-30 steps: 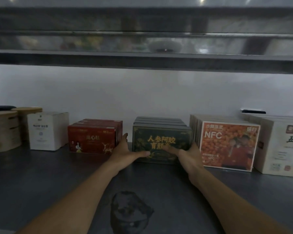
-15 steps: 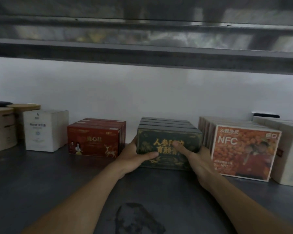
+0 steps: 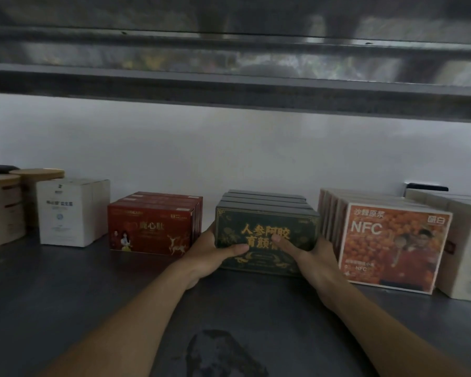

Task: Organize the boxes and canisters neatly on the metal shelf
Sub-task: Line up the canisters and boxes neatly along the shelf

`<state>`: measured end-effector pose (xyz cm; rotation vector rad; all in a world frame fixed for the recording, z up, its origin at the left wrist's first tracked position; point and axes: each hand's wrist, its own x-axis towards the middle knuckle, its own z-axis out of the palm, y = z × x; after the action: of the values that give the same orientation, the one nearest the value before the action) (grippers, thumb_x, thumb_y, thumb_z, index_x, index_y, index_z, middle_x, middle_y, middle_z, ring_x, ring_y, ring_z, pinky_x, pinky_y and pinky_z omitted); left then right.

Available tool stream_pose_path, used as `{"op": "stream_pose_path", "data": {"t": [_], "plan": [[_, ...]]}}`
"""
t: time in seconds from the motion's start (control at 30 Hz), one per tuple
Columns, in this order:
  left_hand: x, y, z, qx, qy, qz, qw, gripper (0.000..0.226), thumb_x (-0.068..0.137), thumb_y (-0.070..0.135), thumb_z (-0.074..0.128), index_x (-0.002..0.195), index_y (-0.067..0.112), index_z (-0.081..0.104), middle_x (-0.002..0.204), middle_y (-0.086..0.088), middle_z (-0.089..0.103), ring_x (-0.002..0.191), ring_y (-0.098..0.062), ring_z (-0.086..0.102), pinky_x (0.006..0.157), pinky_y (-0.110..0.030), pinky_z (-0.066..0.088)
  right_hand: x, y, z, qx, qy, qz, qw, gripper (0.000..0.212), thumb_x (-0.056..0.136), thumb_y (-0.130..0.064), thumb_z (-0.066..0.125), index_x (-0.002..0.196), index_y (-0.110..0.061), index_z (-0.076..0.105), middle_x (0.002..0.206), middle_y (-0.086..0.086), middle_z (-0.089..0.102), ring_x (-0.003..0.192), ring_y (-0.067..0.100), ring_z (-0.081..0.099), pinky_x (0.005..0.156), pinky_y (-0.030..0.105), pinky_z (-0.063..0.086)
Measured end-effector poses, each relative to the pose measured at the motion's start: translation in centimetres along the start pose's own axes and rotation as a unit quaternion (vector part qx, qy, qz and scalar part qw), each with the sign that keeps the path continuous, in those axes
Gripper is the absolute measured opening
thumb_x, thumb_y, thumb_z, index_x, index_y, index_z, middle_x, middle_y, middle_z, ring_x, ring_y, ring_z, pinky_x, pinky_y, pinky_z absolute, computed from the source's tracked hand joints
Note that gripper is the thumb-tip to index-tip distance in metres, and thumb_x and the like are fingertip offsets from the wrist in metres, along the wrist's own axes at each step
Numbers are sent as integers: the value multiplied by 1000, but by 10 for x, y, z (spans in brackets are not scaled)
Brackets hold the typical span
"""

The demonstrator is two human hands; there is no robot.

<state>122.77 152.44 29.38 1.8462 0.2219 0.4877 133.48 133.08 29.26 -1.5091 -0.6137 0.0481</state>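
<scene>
Head: hands (image 3: 210,254) (image 3: 314,257) at green box (image 3: 267,221) edges

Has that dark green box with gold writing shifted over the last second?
Yes, slightly. The dark green box, held between the left hand and right hand, has slid left: its gap to the red boxes is narrower than before.

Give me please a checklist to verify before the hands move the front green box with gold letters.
1. Left hand grips the left edge of the dark green cardboard box with gold lettering: ok.
2. Right hand grips its right edge: ok.
3. Box stands apart from the row of red cardboard boxes: ok.
4. Gap to the orange NFC cardboard boxes: cannot tell, the right hand covers it.
5. Box rests flat on the grey metal shelf: cannot tell.
</scene>
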Motion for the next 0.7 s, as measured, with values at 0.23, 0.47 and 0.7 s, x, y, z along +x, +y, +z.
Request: {"op": "stream_pose_path", "data": {"t": [0.23,0.47,0.7], "plan": [[1,2,2,12,-8,-1,1000,52,80,34,77,122,34,46,108,20,60,103,1,54,75,-11,38,-1,2,0,-18,34,-2,999,75,55,-50,89,121,-24,64,108,-9,73,101,13,69,93,38,56],[1,1,3,17,-8,2,1000,55,79,37,77,125,35,46,112,19,60,108,-2,54,79,-13,39,-3,-2,-1,-2,22,2,1000,64,65,-38,88,122,-23,62,106,-10,72,100,11,68,81,25,54],[-2,3,4,19,-5,6,1000,53,78,39,76,121,38,45,109,23,59,103,3,53,77,-11,39,-4,-5,-2,28,4,16,999,66,67,-33,87,126,-18,60,107,-7,72,97,9,69,72,18,53]]}}
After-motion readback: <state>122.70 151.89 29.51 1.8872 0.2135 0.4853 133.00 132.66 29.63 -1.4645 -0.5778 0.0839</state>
